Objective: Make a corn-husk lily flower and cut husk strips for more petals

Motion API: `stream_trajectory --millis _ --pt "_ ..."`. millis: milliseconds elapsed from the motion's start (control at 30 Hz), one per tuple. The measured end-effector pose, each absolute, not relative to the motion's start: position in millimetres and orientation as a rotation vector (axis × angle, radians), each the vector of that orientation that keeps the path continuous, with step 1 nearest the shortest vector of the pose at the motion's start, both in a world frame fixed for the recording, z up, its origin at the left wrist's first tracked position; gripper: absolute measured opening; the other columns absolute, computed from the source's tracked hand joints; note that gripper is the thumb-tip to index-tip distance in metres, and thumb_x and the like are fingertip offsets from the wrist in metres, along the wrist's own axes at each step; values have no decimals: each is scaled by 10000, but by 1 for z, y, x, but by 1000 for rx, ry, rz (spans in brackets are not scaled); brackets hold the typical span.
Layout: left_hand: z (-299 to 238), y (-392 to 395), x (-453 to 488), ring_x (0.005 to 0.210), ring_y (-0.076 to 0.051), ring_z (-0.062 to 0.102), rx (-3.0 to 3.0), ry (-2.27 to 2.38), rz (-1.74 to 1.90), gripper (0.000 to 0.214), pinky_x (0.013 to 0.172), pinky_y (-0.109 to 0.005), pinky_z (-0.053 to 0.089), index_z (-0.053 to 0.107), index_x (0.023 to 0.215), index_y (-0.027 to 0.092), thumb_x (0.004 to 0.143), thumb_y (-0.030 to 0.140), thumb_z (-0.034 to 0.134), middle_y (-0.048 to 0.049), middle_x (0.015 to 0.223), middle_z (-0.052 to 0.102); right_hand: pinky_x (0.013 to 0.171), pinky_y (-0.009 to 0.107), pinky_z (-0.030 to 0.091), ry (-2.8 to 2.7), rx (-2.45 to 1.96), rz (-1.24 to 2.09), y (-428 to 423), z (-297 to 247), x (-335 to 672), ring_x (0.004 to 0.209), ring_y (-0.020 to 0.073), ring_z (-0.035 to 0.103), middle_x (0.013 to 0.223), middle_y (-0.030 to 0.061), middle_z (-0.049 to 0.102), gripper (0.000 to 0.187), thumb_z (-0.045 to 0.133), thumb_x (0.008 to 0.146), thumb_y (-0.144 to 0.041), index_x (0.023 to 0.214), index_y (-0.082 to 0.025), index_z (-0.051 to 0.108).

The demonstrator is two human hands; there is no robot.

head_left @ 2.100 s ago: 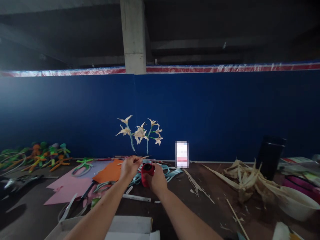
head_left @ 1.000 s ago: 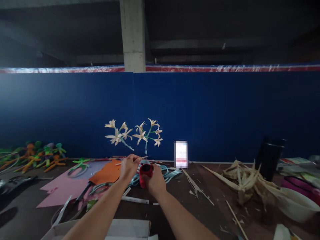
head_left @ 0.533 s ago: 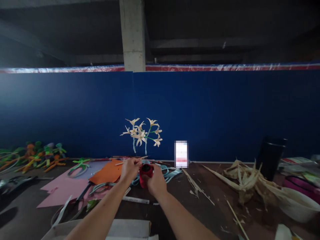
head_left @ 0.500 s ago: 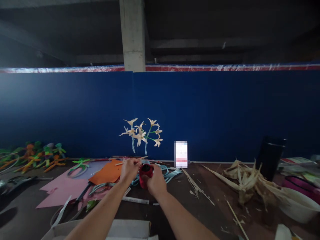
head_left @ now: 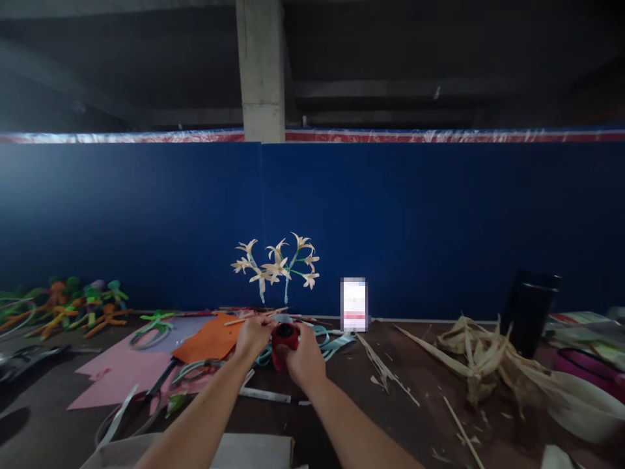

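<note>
Blue wall (head_left: 400,221): fills the middle of the frame from side to side.
Table (head_left: 375,417): dark, along the bottom.
Dry husks (head_left: 478,358): heaped at lower right, well apart from my hands.
Flowers: two pale sprays against the wall, the left spray (head_left: 261,276) beside the right spray (head_left: 277,268), stems running roughly upright.
Right hand (head_left: 308,359): lower centre, wrapped around the red tool and holding it.
Left hand (head_left: 251,342): just beside it, towards frame left, fingertips drawn narrow; I cannot tell whether they grip anything.
Red tool (head_left: 281,358): lower centre, between my hands; long axis roughly up and down the frame, dark round end uppermost, near my left fingertips.
Nearer hand: my left; the left spray's stem end lies just above its fingertips in the frame. Whether they touch, I cannot tell.
Ribbon (head_left: 338,346): light blue, looped behind my hands.
</note>
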State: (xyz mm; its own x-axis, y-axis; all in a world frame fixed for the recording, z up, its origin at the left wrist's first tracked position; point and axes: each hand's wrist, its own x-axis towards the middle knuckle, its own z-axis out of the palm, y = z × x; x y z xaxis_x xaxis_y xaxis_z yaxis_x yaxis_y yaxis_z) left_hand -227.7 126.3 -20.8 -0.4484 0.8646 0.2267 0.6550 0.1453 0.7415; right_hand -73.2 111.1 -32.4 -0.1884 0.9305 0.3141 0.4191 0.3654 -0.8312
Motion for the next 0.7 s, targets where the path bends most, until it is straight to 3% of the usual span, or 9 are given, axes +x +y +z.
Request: stream_trajectory --millis 333,700 --pt "-27 125 -230 528 -147 553 1515 2100 1200 283 508 -231 373 687 662 184 734 416 542 21 509 588 858 372 418 -1773 -1229 810 109 -26 -72 1033 271 574 1141 97 571 486 627 674 -332 1131 -203 526" --pt "-26 120 -228 659 -172 613 1540 2139 1204 272 574 -237 393 704 724 205 738 418 536 8 631 663 879 366 418 -1789 -1218 751 113 -32 -75 1045 268 576 1125 95 581 475 614 693 -374 1127 -200 526"
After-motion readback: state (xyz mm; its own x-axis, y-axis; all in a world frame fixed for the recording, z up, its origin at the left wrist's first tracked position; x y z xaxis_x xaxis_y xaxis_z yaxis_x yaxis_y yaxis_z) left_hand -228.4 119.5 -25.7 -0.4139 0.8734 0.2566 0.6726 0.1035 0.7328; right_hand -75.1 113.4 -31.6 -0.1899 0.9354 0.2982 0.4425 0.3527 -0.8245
